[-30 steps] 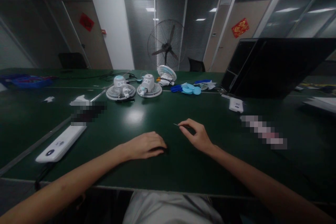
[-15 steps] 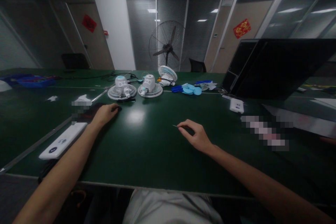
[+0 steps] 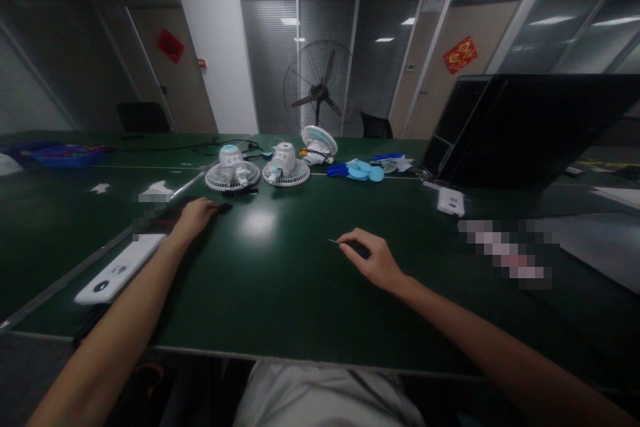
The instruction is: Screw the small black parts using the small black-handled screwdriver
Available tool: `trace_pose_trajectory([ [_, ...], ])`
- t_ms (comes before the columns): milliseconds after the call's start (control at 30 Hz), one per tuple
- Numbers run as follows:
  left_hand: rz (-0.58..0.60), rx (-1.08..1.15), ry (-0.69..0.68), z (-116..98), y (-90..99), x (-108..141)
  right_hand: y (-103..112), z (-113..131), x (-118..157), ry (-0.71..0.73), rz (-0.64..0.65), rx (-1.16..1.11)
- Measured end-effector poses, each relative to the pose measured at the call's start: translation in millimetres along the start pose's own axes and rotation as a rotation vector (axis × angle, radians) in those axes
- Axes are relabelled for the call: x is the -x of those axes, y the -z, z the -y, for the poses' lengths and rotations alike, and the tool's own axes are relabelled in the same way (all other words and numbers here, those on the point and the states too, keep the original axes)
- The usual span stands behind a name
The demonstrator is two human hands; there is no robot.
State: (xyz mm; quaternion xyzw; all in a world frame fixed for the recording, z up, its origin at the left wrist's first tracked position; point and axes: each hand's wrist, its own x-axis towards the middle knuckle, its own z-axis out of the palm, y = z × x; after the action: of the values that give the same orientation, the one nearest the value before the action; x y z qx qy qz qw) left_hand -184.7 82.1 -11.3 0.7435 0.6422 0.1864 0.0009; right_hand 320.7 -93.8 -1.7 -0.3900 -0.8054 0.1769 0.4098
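My left hand (image 3: 196, 219) is at the left of the green table, palm down, with its fingertips closed on one end of a small black object (image 3: 225, 207) whose kind I cannot make out. Under and beside that hand lies a dark flat item (image 3: 167, 219), partly covered. My right hand (image 3: 371, 255) hovers over or rests on the table's middle; I cannot tell which. Between its thumb and index finger it pinches a thin, short metal piece (image 3: 333, 241), pointing left. A white elongated device (image 3: 120, 270) with a dark round spot lies beside my left forearm.
White fan heads (image 3: 232, 170) (image 3: 286, 167) lie face down beyond my hands, with a third fan (image 3: 320, 142) tilted behind. Light-blue fan blades (image 3: 365, 170) are nearby. At right stand a large black case (image 3: 540, 130), a white device (image 3: 451, 201) and a grey sheet (image 3: 600, 240).
My left hand's fingers have drawn back slightly to the left, showing more of the black object. The grey sheet at the right has shifted. My right hand has barely moved.
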Motion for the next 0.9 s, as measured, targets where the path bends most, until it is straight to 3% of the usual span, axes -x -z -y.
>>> trace_pose_trajectory([
  [300,-0.05,-0.008,0.085,-2.1,0.0,8.4,-0.3,-0.5,1.0,-0.001,0.023,-0.018],
  [533,-0.196,0.214,0.073,-13.5,-4.3,6.5,0.3,1.2,0.3,-0.01,0.03,-0.024],
  [667,-0.189,0.291,0.124,-17.2,-4.6,5.9,0.1,0.7,0.9,-0.008,0.03,-0.016],
  [900,-0.216,0.231,0.127,-24.5,-12.0,4.6,0.0,2.2,0.6,0.007,0.028,-0.021],
])
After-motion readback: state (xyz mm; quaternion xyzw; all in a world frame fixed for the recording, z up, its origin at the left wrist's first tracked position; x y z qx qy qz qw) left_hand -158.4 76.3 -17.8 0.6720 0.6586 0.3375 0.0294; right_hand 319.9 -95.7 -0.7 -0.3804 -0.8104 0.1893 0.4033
